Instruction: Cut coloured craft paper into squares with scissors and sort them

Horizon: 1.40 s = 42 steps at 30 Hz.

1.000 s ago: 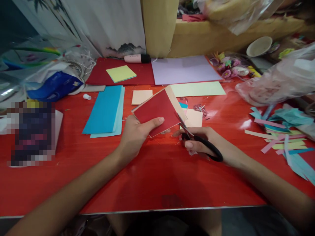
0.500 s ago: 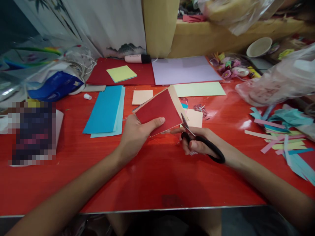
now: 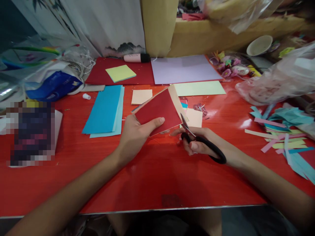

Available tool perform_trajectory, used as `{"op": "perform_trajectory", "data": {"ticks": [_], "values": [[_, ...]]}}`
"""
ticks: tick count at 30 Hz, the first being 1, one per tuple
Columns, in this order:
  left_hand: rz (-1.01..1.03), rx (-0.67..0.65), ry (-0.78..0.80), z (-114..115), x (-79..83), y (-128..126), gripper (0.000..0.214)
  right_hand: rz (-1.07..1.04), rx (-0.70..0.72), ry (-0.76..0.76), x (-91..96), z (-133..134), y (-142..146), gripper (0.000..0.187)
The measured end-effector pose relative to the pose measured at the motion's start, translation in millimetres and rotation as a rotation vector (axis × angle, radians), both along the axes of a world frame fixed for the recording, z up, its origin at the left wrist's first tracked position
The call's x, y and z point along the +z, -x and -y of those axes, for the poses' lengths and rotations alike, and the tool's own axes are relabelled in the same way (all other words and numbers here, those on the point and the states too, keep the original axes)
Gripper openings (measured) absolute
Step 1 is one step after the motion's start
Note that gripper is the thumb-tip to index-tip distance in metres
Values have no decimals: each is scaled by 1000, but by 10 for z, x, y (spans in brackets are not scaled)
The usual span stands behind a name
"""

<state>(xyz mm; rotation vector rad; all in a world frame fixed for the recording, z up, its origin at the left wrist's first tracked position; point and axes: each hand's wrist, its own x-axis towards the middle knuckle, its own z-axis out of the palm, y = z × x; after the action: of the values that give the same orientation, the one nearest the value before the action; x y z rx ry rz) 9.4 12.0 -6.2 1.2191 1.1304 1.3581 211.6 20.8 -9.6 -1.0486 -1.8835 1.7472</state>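
A folded stack of paper, dark red (image 3: 159, 109) on top with a cream sheet (image 3: 177, 98) behind it, is pinched in my left hand (image 3: 137, 131), the thumb lying flat on the red face. My right hand (image 3: 200, 141) grips black-handled scissors (image 3: 213, 152), thumb and fingers in the loops. The scissor blades (image 3: 184, 122) meet the lower right corner of the paper. Whether they bite into it I cannot tell. Behind the stack lie a cream square (image 3: 142, 97) and another cream paper piece (image 3: 195, 118).
Blue paper sheets (image 3: 103, 111) lie at left, near a small white cap (image 3: 86, 96). Farther back are a yellow square (image 3: 120, 73), a marker (image 3: 136, 58), a lilac sheet (image 3: 182, 70) and a pale green strip (image 3: 199, 88). Paper scraps (image 3: 283, 131) and a plastic bag (image 3: 278, 78) crowd the right.
Almost nothing differs. Both hands, the paper and the scissors keep nearly the same place, and the view has shifted very slightly.
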Motion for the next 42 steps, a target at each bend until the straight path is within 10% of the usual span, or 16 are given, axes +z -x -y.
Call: {"op": "perform_trajectory", "data": {"ticks": [42], "values": [[-31, 27, -20, 36, 47, -46, 6, 58, -70, -47, 52, 16, 11, 61]]}}
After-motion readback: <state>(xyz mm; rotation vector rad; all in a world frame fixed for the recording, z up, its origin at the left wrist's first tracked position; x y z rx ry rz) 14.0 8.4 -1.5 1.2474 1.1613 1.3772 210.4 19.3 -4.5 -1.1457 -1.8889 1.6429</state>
